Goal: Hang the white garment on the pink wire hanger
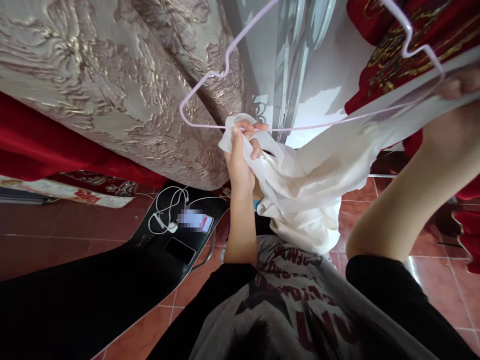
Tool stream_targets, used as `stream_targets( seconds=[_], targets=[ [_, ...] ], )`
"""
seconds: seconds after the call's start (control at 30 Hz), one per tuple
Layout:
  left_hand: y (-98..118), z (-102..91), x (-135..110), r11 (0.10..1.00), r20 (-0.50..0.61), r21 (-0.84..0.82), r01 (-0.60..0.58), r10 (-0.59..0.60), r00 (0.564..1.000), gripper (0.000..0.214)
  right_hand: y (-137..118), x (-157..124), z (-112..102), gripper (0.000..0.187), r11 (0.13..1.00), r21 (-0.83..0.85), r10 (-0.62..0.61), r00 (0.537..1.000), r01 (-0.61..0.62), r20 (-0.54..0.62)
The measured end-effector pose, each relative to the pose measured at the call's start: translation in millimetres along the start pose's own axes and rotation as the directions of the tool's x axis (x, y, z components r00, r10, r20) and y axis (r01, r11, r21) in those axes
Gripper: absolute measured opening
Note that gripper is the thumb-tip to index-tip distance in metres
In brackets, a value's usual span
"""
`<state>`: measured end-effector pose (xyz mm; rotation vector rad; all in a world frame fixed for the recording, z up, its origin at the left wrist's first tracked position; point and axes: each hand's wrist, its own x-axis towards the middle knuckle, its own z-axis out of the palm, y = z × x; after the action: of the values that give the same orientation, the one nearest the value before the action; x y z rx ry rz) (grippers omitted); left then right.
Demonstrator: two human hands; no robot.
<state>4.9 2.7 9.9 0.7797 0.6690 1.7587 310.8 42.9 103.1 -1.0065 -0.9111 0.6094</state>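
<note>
A white garment (318, 185) hangs in loose folds in front of me, its stiff collar-like edge at my left hand. My left hand (242, 155) is closed on that edge and on the lower bar of a pale pink clothes hanger (318, 127). The hanger stands above the garment, its hook beyond the top of the view. At the right edge, my right hand (459, 87) is partly cut off and blurred. Its fingers are bent on the garment's stretched end, close to the hanger's right corner, which shows through or beside the cloth.
On the left stands a black chair (157, 260) with a lit phone (197, 220), a dark phone (180, 250) and white earphones (168, 225). A shiny embossed curtain (112, 90) hangs upper left. Red embroidered cloth (412, 45) hangs upper right. The floor (360, 195) is red tile.
</note>
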Motion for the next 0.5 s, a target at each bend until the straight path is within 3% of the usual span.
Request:
stream_targets(
  seconds=[0.07,0.1,0.17,0.23,0.3,0.4,0.47,0.5],
  targets=[
    [-2,-0.5,1,1.000,0.015,-0.001,0.005,-0.005,1.000,0.028,6,-24,6,0.061,0.977,0.179,0.151,0.971,-0.119,-0.183],
    [-3,-0.3,1,1.000,0.026,-0.006,0.007,-0.007,1.000,0.028,9,-38,13,0.058,0.972,0.213,0.154,0.958,-0.102,-0.243],
    [-7,0.6,1,1.000,0.040,-0.016,0.016,-0.016,0.999,0.028,16,-65,31,0.044,0.987,0.147,-0.023,0.962,0.065,-0.272],
    [-9,1.9,0,0.999,0.059,-0.034,0.024,-0.022,0.998,0.028,24,-88,53,0.021,0.965,0.066,-0.237,0.954,0.253,-0.183],
    [-10,2.5,-1,0.999,0.071,-0.044,0.024,-0.021,0.997,0.028,33,-104,74,0.018,0.961,-0.007,-0.277,0.960,0.278,0.050],
    [-9,1.9,-2,1.000,0.051,-0.013,0.009,-0.008,0.999,0.028,48,-117,94,0.026,0.947,-0.205,-0.150,0.906,0.247,0.396],
    [-8,0.8,-3,1.000,0.038,0.025,0.008,-0.009,0.999,0.030,59,-122,99,0.034,0.917,-0.311,-0.080,0.878,0.251,0.473],
    [-8,-0.1,-4,0.999,0.046,0.039,0.021,-0.023,0.999,0.029,64,-124,99,0.037,0.909,-0.334,-0.074,0.887,0.248,0.457]
  ],
)
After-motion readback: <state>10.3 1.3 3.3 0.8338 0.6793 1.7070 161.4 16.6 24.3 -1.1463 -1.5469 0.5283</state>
